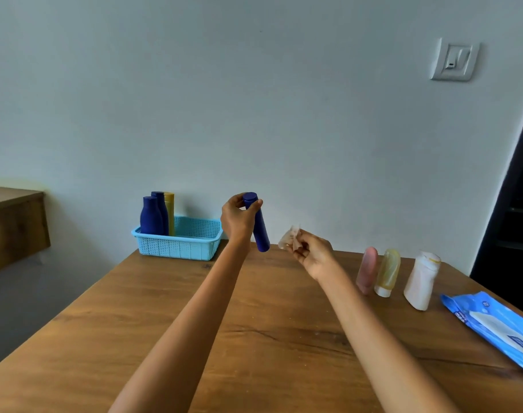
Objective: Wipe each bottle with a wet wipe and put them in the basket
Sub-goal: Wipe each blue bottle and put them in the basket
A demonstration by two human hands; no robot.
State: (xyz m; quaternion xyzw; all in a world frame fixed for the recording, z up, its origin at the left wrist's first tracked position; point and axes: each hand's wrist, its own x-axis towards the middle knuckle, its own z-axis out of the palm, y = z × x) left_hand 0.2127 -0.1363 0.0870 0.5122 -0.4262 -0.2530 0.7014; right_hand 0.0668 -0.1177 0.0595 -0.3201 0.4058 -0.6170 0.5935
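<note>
Head view, task partly complete. Nearest me, at the right edge of the wooden table [165,338], I see the blue pack of wet wipes [498,326] lying flat, its flap apparently closed. Just beyond it, three bottles stand in a row on the right side of the table and, as I judge it, await wiping: a white bottle [421,281], a yellow tube [388,272] standing on its cap, and a pink tube [367,269] just beside the yellow one. My right hand [312,254], raised above the table's middle, has its fingers curled around a crumpled wet wipe [290,237], pinched at the fingertips; the wipe is near the held bottle but not touching it. My left hand [237,220] grips a slim dark blue bottle [260,228] near its capped upper end, fingers and thumb wrapped round it, so that the body hangs tilted in the air, its lower end clear of the table. Farthest, by the wall at the table's back left, the light blue basket [191,248] already holds three upright bottles at its left end: two dark blue bottles [151,216] and a yellow bottle [170,213] behind them. By my reckoning three bottles are done, the fourth is in hand either mid-wipe or ready for the basket (I cannot tell which), and three remain.
</note>
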